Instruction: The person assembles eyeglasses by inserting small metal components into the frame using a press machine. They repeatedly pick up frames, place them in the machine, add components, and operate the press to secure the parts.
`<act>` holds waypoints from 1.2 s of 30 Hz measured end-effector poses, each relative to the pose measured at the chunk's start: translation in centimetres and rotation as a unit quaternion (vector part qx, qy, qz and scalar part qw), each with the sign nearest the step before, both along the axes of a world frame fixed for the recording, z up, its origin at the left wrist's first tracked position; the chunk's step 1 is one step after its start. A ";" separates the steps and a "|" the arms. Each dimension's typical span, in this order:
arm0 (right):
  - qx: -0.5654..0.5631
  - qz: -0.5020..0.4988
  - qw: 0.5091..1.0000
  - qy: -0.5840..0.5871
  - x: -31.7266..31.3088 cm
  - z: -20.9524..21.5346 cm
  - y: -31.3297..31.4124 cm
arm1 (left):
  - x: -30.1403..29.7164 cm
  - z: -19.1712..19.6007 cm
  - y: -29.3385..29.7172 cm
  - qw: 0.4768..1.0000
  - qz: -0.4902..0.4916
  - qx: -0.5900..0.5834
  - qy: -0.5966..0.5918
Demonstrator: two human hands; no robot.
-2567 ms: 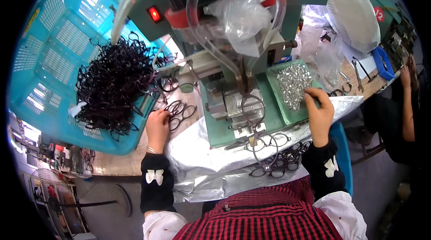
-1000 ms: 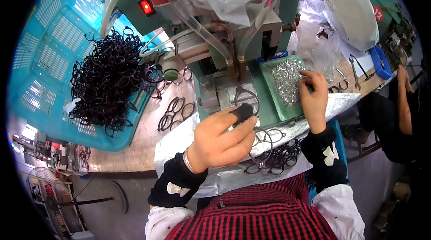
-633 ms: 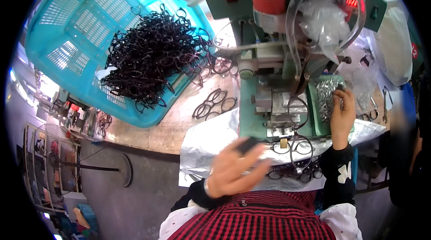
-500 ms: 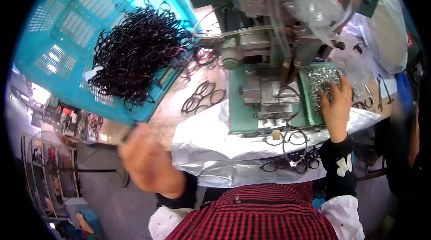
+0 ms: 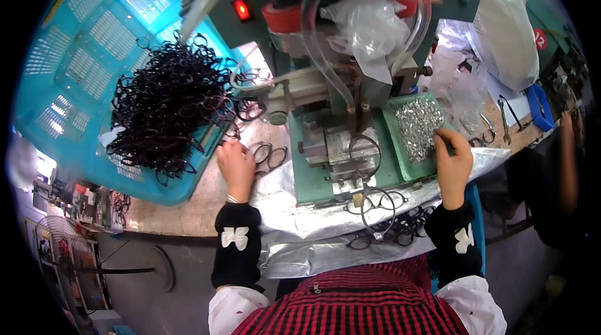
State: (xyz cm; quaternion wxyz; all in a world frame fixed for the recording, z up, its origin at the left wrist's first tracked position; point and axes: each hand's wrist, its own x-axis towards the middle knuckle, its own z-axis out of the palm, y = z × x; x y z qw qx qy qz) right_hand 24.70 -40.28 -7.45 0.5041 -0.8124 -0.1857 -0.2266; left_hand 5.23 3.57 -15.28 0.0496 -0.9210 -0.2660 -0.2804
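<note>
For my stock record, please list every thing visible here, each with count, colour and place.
basket: one, turquoise, far left
eyeglass frames pile: many, black, in basket
loose frames: one pair, dark, beside left hand
press machine: one, green, centre
frame on machine: one, dark, on the fixture
tray: one, green, right of machine
small metal parts: many, silver, in tray
plastic sheet: one, silvery, table front
left hand: on table by basket
right hand: fingers at tray

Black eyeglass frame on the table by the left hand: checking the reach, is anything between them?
Nothing visible: the left hand lies beside the black eyeglass frame, fingertips at its rim.
</note>
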 end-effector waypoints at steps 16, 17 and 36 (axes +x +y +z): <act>0.195 0.291 0.930 0.109 -3.3 6.0 9.6 | -0.2 7.3 -8.4 0.814 -0.165 -0.439 -0.343; 0.216 0.289 0.925 0.122 -3.5 5.8 9.8 | -1.5 8.0 -9.9 0.789 -0.139 -0.499 -0.330; 0.035 0.270 0.960 0.058 -3.2 7.6 5.7 | 1.2 17.0 -20.2 0.811 -0.555 0.024 -0.181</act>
